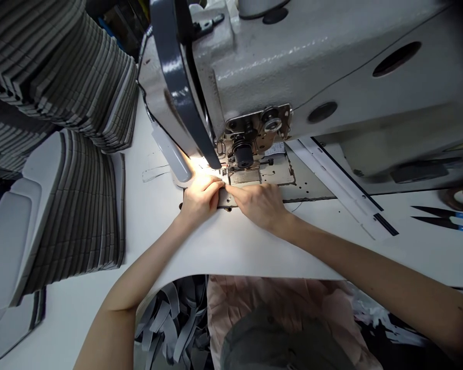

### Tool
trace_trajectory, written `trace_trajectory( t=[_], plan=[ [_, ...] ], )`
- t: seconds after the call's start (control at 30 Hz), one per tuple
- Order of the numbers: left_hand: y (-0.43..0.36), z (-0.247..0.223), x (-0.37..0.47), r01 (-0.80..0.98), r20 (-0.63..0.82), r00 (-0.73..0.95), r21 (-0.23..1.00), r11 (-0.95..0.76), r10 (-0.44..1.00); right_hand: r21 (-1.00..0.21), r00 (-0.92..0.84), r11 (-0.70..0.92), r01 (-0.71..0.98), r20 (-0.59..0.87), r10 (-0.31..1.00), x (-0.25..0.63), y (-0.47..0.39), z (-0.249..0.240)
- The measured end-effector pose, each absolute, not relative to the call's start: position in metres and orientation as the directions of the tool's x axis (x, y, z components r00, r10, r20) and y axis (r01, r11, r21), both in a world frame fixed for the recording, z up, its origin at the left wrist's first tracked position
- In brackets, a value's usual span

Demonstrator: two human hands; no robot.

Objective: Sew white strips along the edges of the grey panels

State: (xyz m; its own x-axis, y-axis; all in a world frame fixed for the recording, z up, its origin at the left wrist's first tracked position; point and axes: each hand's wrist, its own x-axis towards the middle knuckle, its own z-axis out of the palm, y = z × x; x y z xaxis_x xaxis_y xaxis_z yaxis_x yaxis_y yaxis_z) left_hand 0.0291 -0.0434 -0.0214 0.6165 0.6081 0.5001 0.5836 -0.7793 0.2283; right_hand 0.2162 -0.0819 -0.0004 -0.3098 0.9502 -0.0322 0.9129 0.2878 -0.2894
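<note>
Under the head of a grey sewing machine (254, 67), a bright lamp lights the needle area. My left hand (201, 195) is at the left of the needle, fingers closed together on a light grey piece (172, 154) that sticks out behind and to the left. On the near side of the needle, my right hand (260, 204) has its thumb and index finger pinched, their tips close to my left fingertips. What the right fingers pinch is too small and overlit to make out. The metal needle plate (249, 177) shows just beyond my hands.
Tall stacks of grey padded pieces (81, 205) stand along the left. Blue-handled snips (447, 218) lie at the right, near a white ruler-like strip (343, 190). Grey strips (177, 318) hang below the curved edge of the white table (231, 252).
</note>
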Motion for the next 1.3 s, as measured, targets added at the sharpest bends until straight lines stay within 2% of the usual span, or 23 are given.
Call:
trace_trajectory(
  t=[0.23, 0.37, 0.6, 0.77, 1.07, 1.3],
  plan=[
    [-0.028, -0.026, 0.024, 0.55, 0.513, 0.634, 0.227, -0.804, 0.579, -0.291, -0.246, 0.227, 0.929, -0.029, 0.969, 0.214, -0.076, -0.002],
    [-0.015, -0.032, 0.022, 0.537, 0.56, 0.634, 0.177, -0.825, 0.533, -0.317, -0.244, 0.234, 0.919, 0.009, 0.97, 0.214, -0.077, -0.009],
    [-0.009, -0.038, 0.022, 0.671, 0.515, 0.551, 0.195, -0.715, 0.657, -0.32, -0.293, 0.286, 0.903, 0.027, 0.956, 0.215, -0.077, -0.013],
    [-0.01, -0.036, 0.024, 0.652, 0.54, 0.531, 0.232, -0.722, 0.653, -0.312, -0.302, 0.297, 0.902, 0.034, 0.953, 0.215, -0.077, -0.013],
    [-0.01, -0.033, 0.025, 0.639, 0.529, 0.556, 0.22, -0.737, 0.641, -0.297, -0.3, 0.294, 0.908, 0.027, 0.954, 0.215, -0.08, -0.011],
    [-0.021, -0.038, 0.013, 0.641, 0.482, 0.567, 0.251, -0.725, 0.668, -0.289, -0.323, 0.343, 0.894, 0.115, 0.939, 0.219, -0.083, -0.018]
  ],
)
